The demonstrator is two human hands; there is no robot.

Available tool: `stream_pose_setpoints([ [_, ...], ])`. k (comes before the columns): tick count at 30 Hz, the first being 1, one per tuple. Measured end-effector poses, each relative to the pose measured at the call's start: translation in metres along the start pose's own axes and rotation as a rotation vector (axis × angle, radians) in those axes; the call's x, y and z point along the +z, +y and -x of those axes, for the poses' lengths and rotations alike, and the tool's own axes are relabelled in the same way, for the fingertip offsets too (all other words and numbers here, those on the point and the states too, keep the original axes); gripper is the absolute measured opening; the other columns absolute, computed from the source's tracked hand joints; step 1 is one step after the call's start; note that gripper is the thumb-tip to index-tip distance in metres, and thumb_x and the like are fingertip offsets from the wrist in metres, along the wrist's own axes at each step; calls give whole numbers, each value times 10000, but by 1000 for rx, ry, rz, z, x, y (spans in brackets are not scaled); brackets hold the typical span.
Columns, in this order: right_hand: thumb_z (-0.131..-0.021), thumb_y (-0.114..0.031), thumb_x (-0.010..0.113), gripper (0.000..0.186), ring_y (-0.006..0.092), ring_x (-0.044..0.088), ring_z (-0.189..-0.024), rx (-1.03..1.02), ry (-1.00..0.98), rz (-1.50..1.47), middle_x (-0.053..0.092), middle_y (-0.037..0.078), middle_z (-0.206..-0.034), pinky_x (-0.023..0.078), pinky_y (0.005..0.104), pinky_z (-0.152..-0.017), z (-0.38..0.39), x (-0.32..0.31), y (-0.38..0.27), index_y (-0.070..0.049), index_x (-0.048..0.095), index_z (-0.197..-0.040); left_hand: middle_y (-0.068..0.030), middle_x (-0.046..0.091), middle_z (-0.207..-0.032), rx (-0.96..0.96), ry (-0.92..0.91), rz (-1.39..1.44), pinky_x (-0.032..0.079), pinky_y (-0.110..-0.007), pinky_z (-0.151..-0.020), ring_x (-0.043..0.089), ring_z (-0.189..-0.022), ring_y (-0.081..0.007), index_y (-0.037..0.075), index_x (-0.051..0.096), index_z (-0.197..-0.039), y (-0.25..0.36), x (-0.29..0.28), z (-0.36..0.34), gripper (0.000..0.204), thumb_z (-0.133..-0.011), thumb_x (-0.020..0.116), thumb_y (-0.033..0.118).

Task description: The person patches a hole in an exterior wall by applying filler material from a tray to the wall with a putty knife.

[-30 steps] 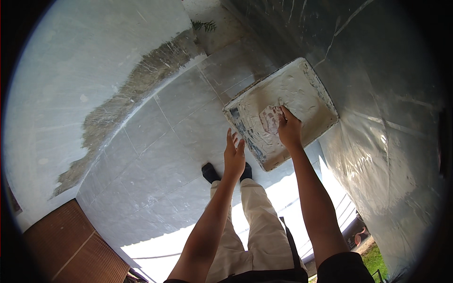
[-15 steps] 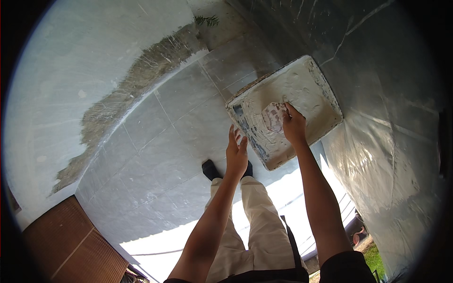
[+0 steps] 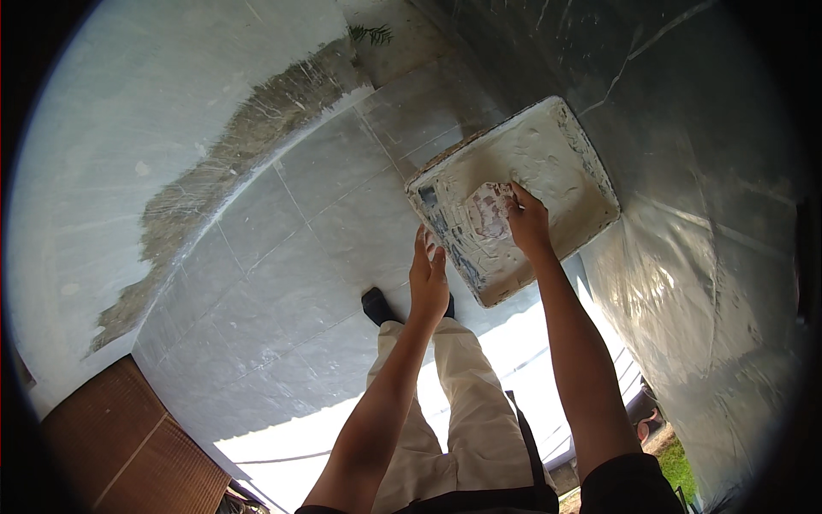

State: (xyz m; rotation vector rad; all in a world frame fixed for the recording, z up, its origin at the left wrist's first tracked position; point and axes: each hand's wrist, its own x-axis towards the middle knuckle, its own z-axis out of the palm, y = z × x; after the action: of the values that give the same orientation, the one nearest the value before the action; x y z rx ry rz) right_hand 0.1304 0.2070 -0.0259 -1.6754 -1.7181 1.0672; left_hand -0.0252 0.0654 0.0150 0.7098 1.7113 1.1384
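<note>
A large rectangular tray [image 3: 591, 164] with a stained rim holds thick off-white paste [image 3: 548, 150], spread unevenly across its bottom. Over the tray, my right hand [image 3: 529, 221] is closed on the right edge of a flat, angular scraper-like piece [image 3: 490, 211], blotched white and pinkish-brown. Whether that piece touches the paste I cannot tell. My left hand [image 3: 425, 274] is beside the tray's left rim, fingers apart and holding nothing. Its fingertips are close to the rim; contact is unclear.
Grey tiled floor [image 3: 282, 257] lies around my feet in dark socks [image 3: 377, 306]. A pale wall [image 3: 111, 171] with a rough bare strip [image 3: 214, 171] curves along the left. Plastic sheeting [image 3: 685, 283] hangs at the right. A brown ribbed panel [image 3: 128, 437] is at the lower left.
The scraper-like piece and my right hand have shifted slightly left and up over the paste. My left hand stays beside the rim. The whole view has moved a little.
</note>
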Motion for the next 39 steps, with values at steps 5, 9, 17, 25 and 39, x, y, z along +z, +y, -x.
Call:
stream_pose_setpoints([
  [5,-878,-69,602,391,341,665,-1045,85,-58,-61,673,233,-1131,501,375,-916,-3,-1,3,-4,612,-1263,-265,392,-1487,4,7,10,323,-424,-1120,419,-1355,-389,-16,239,-1506,-3,1,1,574,-1025,424,237],
  [9,-875,-87,605,394,348,663,-1045,140,-47,-29,675,234,-1122,500,385,-920,-3,3,5,-5,615,-1260,-263,388,-1490,4,19,48,324,-426,-1120,421,-1353,-385,-9,240,-1508,-6,3,1,570,-1020,427,220],
  [17,-871,-87,602,387,354,661,-1048,117,23,-9,679,233,-1112,498,392,-922,19,12,-5,-13,626,-1250,-259,396,-1486,18,16,47,326,-426,-1119,419,-1358,-383,-10,234,-1507,-7,-2,1,575,-1020,433,225],
  [25,-869,-66,602,386,343,678,-1007,149,-3,-103,687,220,-1089,510,385,-887,22,6,-4,-28,625,-1252,-291,396,-1473,-7,6,-17,342,-441,-1107,411,-1365,-396,-1,214,-1515,-11,-6,2,640,-1023,444,337],
  [39,-851,-34,594,380,363,683,-930,-148,49,84,694,234,-1023,523,397,-848,-7,8,-25,-3,633,-1227,-261,409,-1481,25,41,-12,352,-472,-1089,401,-1380,-382,22,239,-1513,-9,-7,-2,624,-1006,479,296],
])
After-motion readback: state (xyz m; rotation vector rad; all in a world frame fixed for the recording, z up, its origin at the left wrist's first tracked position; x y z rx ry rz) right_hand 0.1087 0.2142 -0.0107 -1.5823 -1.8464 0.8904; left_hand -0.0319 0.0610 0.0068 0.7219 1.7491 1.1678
